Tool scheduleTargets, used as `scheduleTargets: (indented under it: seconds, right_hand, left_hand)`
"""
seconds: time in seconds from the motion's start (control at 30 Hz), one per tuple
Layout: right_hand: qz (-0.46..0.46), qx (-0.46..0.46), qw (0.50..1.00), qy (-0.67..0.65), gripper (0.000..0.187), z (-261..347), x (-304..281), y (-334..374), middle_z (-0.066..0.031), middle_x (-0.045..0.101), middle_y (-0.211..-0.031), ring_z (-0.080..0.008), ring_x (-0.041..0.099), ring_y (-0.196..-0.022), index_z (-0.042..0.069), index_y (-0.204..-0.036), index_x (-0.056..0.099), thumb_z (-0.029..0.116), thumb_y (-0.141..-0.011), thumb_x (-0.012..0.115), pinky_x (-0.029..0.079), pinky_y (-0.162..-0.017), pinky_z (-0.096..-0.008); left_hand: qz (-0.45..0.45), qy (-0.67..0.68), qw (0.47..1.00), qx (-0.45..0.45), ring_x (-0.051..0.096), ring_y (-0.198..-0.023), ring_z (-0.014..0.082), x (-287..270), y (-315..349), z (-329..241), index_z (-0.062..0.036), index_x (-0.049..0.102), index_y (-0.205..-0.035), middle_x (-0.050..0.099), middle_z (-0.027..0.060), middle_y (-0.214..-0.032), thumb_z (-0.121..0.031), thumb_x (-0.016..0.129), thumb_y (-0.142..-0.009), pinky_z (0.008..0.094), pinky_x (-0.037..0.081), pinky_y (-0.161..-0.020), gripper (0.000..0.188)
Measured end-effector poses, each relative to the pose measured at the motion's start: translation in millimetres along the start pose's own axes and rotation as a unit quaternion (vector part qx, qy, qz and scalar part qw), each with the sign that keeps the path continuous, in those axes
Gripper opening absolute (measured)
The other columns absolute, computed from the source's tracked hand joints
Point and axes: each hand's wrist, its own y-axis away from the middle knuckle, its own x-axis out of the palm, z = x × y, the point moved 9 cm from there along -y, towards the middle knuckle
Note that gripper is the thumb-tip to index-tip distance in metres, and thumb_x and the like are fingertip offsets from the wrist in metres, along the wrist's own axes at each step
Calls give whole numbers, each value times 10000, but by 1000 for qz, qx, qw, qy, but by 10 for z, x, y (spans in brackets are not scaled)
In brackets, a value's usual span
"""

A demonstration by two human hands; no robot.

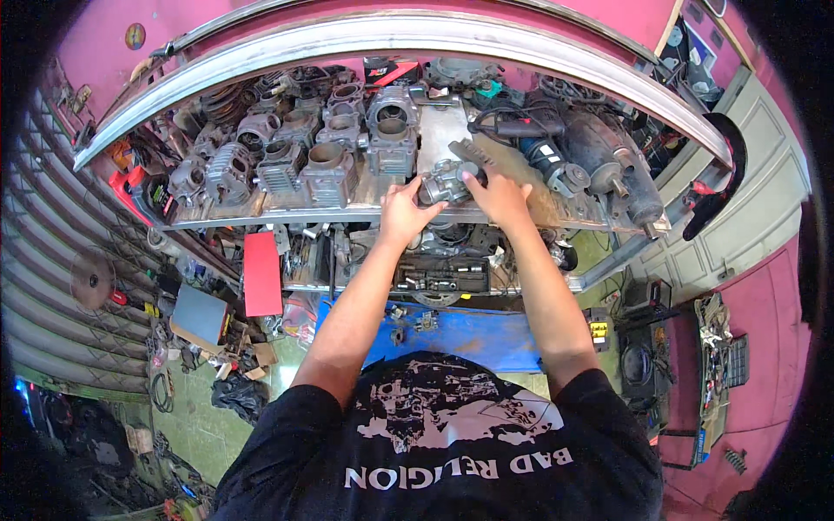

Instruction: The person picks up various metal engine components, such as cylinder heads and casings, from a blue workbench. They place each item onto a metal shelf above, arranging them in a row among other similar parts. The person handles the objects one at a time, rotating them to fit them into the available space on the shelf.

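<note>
Both my hands reach out over the front edge of a metal shelf [365,211]. A grey metal carburetor [445,184] sits between them, with a round dark end toward the right. My left hand [408,211] closes on its left side, thumb along the near side. On its right side, my right hand [499,198] grips it with the thumb near the dark round end. Just behind the carburetor lies a flat brown piece [472,154]. Whether the carburetor touches the shelf I cannot tell.
Engine cylinder blocks [327,171] crowd the shelf on the left. At the right lie a power tool [552,162] and dark cylindrical parts [599,148]. A metal rail [417,30] spans above. Below are a socket tray [443,276] and a blue bench [469,339].
</note>
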Motion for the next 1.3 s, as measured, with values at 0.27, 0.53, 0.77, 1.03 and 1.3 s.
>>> scheduleTargets:
  seconds: [0.27, 0.53, 0.77, 1.03, 1.3]
  right_hand:
    - [43, -17, 993, -107, 690, -72, 323, -337, -126, 726, -1270, -344, 653, -1226, 194, -1367, 641, 640, -847, 725, 277, -1092, -653]
    - [-11, -41, 980, -196, 631, 288, 414, -39, -102, 759, -1196, -308, 681, -1187, 195, -1260, 715, 544, -754, 858, 323, -1035, -646]
    - [-70, -41, 942, -325, 713, 496, 928, -196, -102, 787, -1059, -289, 724, -1050, 120, -1270, 715, 593, -751, 841, 407, -979, -590]
    - [-144, -76, 979, -124, 502, 1177, 357, 177, -85, 779, -974, -331, 709, -990, 263, -1190, 735, 466, -750, 870, 381, -931, -514]
    - [-90, -96, 967, -220, 544, 1061, 611, -78, -78, 784, -1002, -313, 715, -1029, 223, -1206, 722, 511, -765, 856, 367, -980, -548]
  left_hand:
    - [32, 163, 986, -2, 688, -790, 268, 114, -96, 226, -42, 702, -1251, 692, 146, -825, -349, 921, -704, 393, 562, -731, 664]
    - [-44, 46, 994, 90, 666, -862, 297, -362, 122, 272, -47, 662, -1329, 652, 172, -958, -229, 900, -757, 401, 547, -812, 646]
    - [-110, 24, 994, 8, 642, -858, 396, -742, 217, 396, -20, 660, -1291, 656, 212, -903, -220, 786, -859, 470, 528, -799, 492]
    - [-147, -22, 987, -54, 714, -906, 454, -725, 298, 648, 23, 684, -1186, 725, 283, -982, -236, 755, -889, 508, 568, -811, 401]
    - [-198, 125, 970, -67, 731, -943, 431, -695, 276, 726, 36, 662, -1210, 740, 266, -1010, -122, 706, -933, 480, 569, -811, 322]
